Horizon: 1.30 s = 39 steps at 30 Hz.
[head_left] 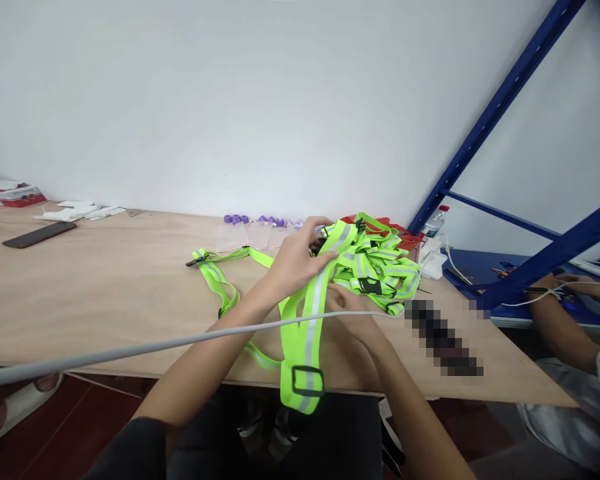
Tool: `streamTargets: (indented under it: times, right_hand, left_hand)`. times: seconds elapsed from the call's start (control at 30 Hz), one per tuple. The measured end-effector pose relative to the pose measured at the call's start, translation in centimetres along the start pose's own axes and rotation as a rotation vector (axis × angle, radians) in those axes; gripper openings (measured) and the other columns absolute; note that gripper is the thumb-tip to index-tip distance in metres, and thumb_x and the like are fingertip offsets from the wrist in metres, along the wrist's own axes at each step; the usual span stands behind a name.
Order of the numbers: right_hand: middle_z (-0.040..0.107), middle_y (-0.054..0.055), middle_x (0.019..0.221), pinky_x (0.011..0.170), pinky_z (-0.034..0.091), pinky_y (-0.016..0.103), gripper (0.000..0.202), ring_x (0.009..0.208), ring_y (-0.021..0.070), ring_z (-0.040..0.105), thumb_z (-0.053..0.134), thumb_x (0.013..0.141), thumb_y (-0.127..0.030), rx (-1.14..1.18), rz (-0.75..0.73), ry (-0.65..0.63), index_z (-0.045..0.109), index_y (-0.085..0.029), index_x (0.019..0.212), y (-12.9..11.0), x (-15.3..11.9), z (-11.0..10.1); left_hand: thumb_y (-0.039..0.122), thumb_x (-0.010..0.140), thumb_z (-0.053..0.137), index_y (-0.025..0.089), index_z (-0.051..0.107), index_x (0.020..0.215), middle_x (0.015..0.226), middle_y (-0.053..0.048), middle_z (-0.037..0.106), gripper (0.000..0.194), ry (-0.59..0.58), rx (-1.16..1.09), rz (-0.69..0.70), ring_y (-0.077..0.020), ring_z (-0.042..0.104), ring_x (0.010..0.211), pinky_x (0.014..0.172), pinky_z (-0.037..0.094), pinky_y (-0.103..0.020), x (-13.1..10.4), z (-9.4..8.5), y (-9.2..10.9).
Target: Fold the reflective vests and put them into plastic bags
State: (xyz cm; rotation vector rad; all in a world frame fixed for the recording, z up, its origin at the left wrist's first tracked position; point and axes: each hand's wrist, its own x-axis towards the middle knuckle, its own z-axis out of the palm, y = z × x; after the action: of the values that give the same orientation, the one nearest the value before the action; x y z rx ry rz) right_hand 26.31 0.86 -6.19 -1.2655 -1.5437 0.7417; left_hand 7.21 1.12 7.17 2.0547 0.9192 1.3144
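- Head view: A person's left hand (300, 253) grips a neon-green webbing strap with a silver-grey stripe (316, 300), thumb pressed across its face and fingers curled behind, apparently to keep it from slipping.
- The strap's lower loop, carrying a black rectangular plastic buckle (308, 381), hangs slack in front of the pale wood-look surface (145, 280), seemingly drawn down by its own weight.
- The right hand (350, 307) sits low beside the strap, its fingers partly hidden; whether they pinch anything cannot be told.
- A tangled heap of matching green straps (380, 267) lies just beyond the hands, probably kept there for easy reach, with red fabric (405, 237) behind it.
- More green strap (220, 283) trails across the surface at left.
- Small purple rolled items (236, 219) lie along the wall, set well back, perhaps to leave working room.
- No brand can be read: lettering on the red-capped clear plastic bottle (435, 223) and the red-and-white cardboard box (13, 195) is too small, and a dark object (443, 340) at right is pixelated.
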Motion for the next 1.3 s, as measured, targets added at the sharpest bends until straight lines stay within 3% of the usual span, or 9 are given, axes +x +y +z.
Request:
streamTargets:
  times: [0.17,0.3,0.4,0.57,0.73,0.97,1.07,1.17,1.3]
  right_hand:
    - [0.058,-0.001,0.073,0.050,0.039,0.026,0.036,0.056,0.0138,0.049,0.069,0.083,-0.051,0.129,0.003,0.242,0.064,-0.022,0.102,-1.1,-1.3,-2.4]
    - [0.062,0.008,0.113,0.050,0.049,0.026,0.059,0.071,0.0164,0.062,0.077,0.077,-0.050,0.308,-0.039,0.175,0.054,-0.026,0.125,-3.1,-1.6,-0.9]
    - [0.064,0.010,0.124,0.054,0.057,0.029,0.068,0.080,0.0210,0.068,0.080,0.074,-0.050,0.412,-0.007,0.112,0.052,-0.027,0.131,-4.2,-1.4,0.1]
    - [0.074,0.006,0.103,0.051,0.060,0.027,0.048,0.080,0.0226,0.071,0.084,0.072,-0.052,0.520,0.101,0.133,0.066,-0.024,0.106,-4.8,-1.1,0.4]
    - [0.074,0.000,0.078,0.051,0.061,0.031,0.047,0.062,0.0199,0.071,0.088,0.066,-0.052,0.643,0.150,0.171,0.064,-0.023,0.095,-4.8,-1.1,-0.3]
    - [0.066,-0.003,0.070,0.052,0.060,0.030,0.045,0.058,0.0147,0.064,0.091,0.059,-0.047,0.608,0.205,0.256,0.064,-0.021,0.083,-2.5,-0.6,-1.8]
    - [0.064,-0.001,0.077,0.054,0.057,0.028,0.041,0.063,0.0143,0.060,0.085,0.065,-0.049,0.379,0.086,0.352,0.064,-0.020,0.084,-1.9,-0.6,-1.6]
    - [0.065,0.004,0.095,0.062,0.055,0.030,0.035,0.073,0.0155,0.061,0.077,0.078,-0.042,0.080,-0.192,0.472,0.064,-0.021,0.103,-2.6,-1.0,-1.3]
    - [0.059,0.009,0.117,0.067,0.056,0.032,0.045,0.076,0.0153,0.060,0.072,0.087,-0.032,-0.268,-0.522,0.367,0.060,-0.026,0.129,-4.5,-1.6,-1.8]
  left_hand:
    - [0.025,0.082,0.074,0.023,0.056,0.118,0.090,0.001,0.065,0.040,-0.024,0.024,-0.081,-0.0172,0.062,0.081,0.073,0.046,-0.026,-0.7,0.4,-3.2]
    - [0.020,0.080,0.073,0.022,0.058,0.112,0.089,0.001,0.063,0.036,-0.108,0.060,-0.052,-0.0177,0.061,0.083,0.072,0.045,-0.026,-1.3,2.0,-3.6]
    - [0.017,0.079,0.072,0.021,0.061,0.110,0.089,0.000,0.065,0.033,-0.161,0.065,-0.033,-0.0179,0.062,0.082,0.071,0.046,-0.026,-1.6,2.8,-3.6]
    - [0.025,0.083,0.071,0.015,0.069,0.102,0.100,-0.006,0.072,0.022,-0.219,-0.106,-0.009,-0.0212,0.066,0.092,0.082,0.050,-0.029,-2.0,2.9,-4.6]
    - [0.030,0.085,0.071,0.014,0.074,0.113,0.113,-0.009,0.075,0.032,-0.316,-0.307,-0.102,-0.0243,0.069,0.100,0.088,0.052,-0.032,-2.1,2.2,-5.1]
    - [0.034,0.091,0.067,0.014,0.079,0.096,0.092,-0.007,0.078,0.024,-0.043,-0.217,-0.093,-0.0215,0.070,0.085,0.074,0.051,-0.029,-1.5,0.1,-4.1]
    - [0.029,0.089,0.071,0.015,0.079,0.090,0.086,-0.005,0.076,0.015,0.040,-0.042,-0.025,-0.0179,0.066,0.076,0.068,0.047,-0.026,-1.3,0.0,-3.1]
    - [0.021,0.087,0.074,0.016,0.077,0.087,0.081,-0.004,0.071,0.006,0.063,0.085,0.123,-0.0156,0.063,0.072,0.066,0.046,-0.025,-1.3,0.7,-1.9]
    - [0.017,0.087,0.075,0.016,0.075,0.086,0.075,-0.001,0.062,0.001,0.027,0.213,0.251,-0.0144,0.059,0.069,0.063,0.043,-0.024,-1.3,2.1,-0.9]
